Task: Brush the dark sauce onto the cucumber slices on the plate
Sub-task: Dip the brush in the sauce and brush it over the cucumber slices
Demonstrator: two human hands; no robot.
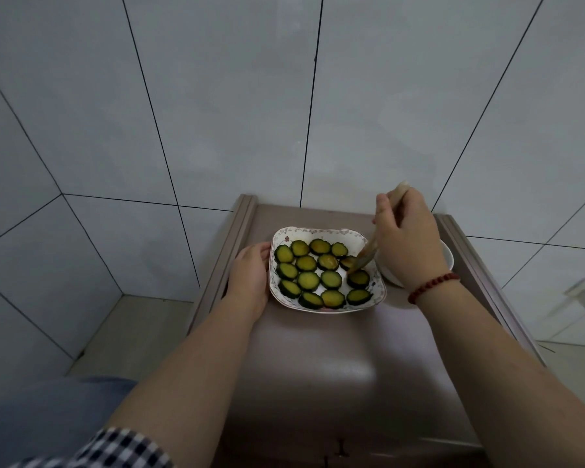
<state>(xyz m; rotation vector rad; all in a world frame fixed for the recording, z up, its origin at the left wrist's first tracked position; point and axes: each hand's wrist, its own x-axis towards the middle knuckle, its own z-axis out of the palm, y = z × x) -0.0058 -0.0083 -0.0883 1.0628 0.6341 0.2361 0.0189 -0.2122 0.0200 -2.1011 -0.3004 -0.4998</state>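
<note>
Gripping the brush (365,256) in my right hand (407,238) on sauce-smeared green cucumber slices (321,276) mid-frame, left hand (250,275) holding plate (380,289); brown table (318,366), white tiles (217,96).

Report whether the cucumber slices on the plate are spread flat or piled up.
Spread flat: the cucumber slices lie side by side in rows, in a single layer, across the plate.

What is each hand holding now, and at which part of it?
The right hand grips the brush by the upper part of its handle; the left hand holds the plate at its left rim.
</note>
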